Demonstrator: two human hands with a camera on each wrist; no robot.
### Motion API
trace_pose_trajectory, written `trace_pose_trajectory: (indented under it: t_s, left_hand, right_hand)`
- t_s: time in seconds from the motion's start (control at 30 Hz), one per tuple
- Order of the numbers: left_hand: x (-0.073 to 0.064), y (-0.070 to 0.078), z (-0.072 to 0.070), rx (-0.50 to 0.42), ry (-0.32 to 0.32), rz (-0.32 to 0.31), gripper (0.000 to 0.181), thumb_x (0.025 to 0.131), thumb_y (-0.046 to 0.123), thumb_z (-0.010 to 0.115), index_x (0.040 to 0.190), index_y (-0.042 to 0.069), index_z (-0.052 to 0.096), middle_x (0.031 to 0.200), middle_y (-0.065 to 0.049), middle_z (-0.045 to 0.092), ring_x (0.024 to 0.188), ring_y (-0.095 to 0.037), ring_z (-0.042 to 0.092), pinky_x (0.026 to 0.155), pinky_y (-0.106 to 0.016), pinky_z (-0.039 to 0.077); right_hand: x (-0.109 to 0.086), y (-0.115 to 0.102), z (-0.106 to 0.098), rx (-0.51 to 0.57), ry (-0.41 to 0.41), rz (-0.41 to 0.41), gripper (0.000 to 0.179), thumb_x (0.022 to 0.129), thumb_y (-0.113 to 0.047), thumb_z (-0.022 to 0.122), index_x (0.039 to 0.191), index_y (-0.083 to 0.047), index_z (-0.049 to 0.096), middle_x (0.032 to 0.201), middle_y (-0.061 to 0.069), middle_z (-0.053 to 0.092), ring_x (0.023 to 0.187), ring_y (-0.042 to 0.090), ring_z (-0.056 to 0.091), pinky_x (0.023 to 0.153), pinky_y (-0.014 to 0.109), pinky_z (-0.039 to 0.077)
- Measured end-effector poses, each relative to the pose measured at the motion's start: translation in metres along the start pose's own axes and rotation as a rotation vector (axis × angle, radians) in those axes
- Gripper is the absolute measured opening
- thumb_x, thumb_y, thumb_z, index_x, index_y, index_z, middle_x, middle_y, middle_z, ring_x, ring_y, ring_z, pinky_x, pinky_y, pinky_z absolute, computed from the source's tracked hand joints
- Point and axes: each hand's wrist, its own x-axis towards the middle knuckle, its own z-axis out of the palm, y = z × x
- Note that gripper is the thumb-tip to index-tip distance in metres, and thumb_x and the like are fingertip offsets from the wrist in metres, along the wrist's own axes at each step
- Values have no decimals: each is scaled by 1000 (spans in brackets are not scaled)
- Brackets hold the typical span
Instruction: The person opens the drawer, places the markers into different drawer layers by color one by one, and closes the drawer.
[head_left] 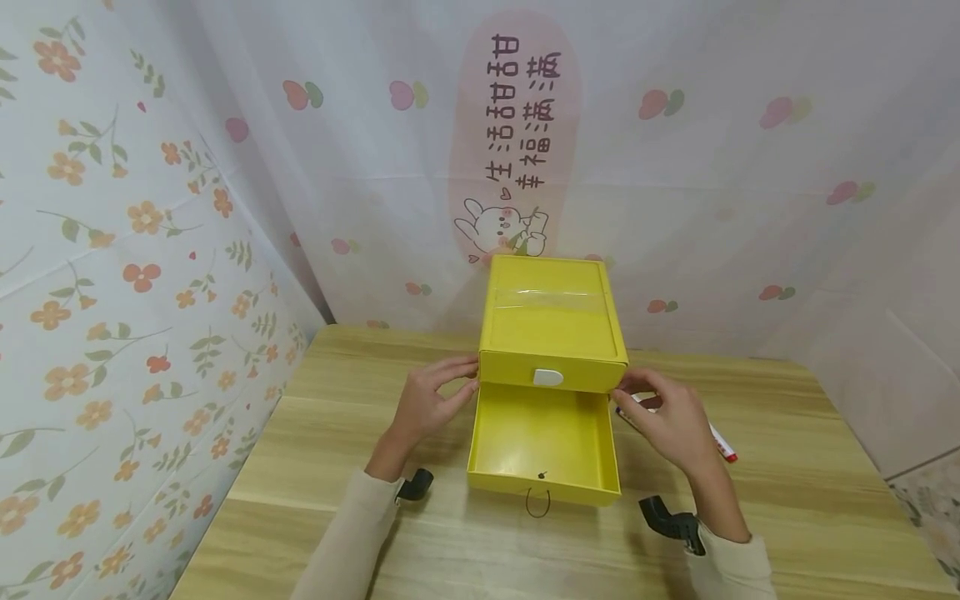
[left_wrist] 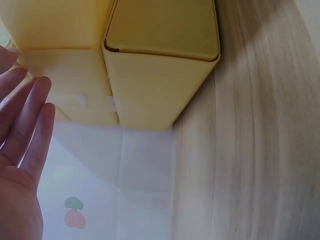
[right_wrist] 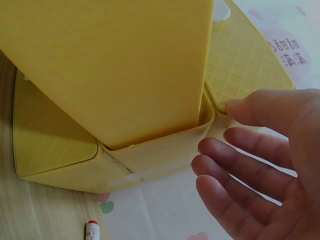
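A yellow drawer box (head_left: 553,321) stands stacked in tiers at the table's back edge, with clear tape across its top. Its top drawer front carries a white pull tab (head_left: 547,377). Below that, one drawer (head_left: 543,433) is pulled far out, its visible floor bare, a thin dark loop (head_left: 537,504) hanging at its front. My left hand (head_left: 431,400) is at the box's left side, fingers extended with their tips against or close to the wall. On the opposite side, my right hand (head_left: 671,417) has its thumb tip near the front corner and its other fingers loosely bent along the side.
A white marker pen (right_wrist: 92,231) with a red end lies on the wooden table (head_left: 337,467), partly behind my right hand in the head view. A printed curtain (head_left: 390,208) hangs right behind the box, and a flowered one (head_left: 127,317) is on the left.
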Motion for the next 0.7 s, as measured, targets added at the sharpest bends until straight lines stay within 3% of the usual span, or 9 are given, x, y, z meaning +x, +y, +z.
trace_pose_trajectory:
  t_s: [0.1, 0.23, 0.37, 0.7]
  left_hand:
    - [0, 1, 1, -1, 7, 11, 26, 88, -14, 83, 113, -9, 82, 123, -21, 79, 98, -33, 82, 89, -40, 67]
    - [-1, 4, 2, 4, 18, 12, 26, 88, -14, 83, 114, -10, 81, 123, -22, 79, 96, -33, 82, 88, -40, 67]
    - [-1, 5, 2, 12, 24, 7, 26, 89, -14, 82, 114, -10, 81, 123, -22, 79, 98, -34, 82, 88, -40, 67]
    - [-3, 6, 3, 24, 25, 2, 25, 89, -13, 83, 114, -10, 82, 123, -22, 79, 100, -35, 82, 88, -42, 67]
  right_hand:
    - [-2, -3, 0, 21, -17, 34, 14, 100, -12, 83, 113, -8, 78, 100, 0, 79, 90, 9, 72, 72, 21, 61]
    - [-5, -6, -1, 8, -106, 114, 11, 100, -22, 83, 100, -13, 77, 90, -6, 75, 82, 10, 70, 68, 25, 59]
    - [-6, -8, 0, -36, -176, 120, 12, 99, -21, 82, 90, -15, 76, 83, -9, 72, 78, 12, 69, 68, 28, 57]
    - [-8, -13, 1, -62, -161, 90, 7, 95, -11, 80, 90, -14, 77, 81, -10, 71, 75, 12, 67, 69, 28, 59]
